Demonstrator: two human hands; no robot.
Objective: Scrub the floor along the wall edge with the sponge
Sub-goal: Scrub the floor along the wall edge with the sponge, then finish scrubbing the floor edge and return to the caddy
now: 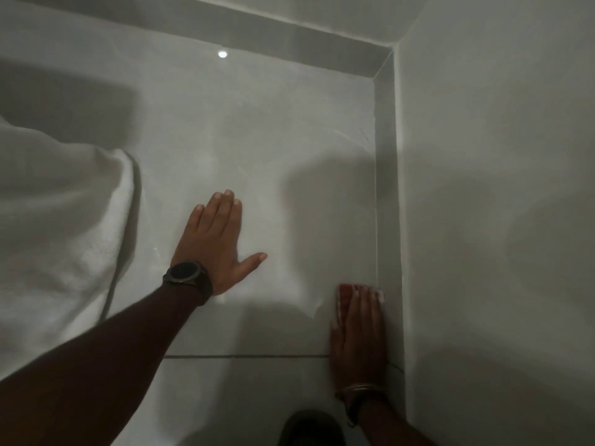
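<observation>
A red sponge [346, 297] with a pale edge lies flat on the glossy grey floor tile [289, 156], right against the skirting [388, 220] of the right-hand wall. My right hand [359, 336] presses down on it, fingers stretched over most of it, so only its far end shows. My left hand [214, 243] rests flat on the tile to the left, fingers together and thumb out, holding nothing. A dark watch sits on that wrist.
White bedding [61, 226] hangs down at the left and reaches the floor. The right wall [499, 220] meets a back wall at the corner [391, 51], skirting along both. A grout line [244, 356] crosses near me. A dark shoe [310, 428] shows at the bottom edge.
</observation>
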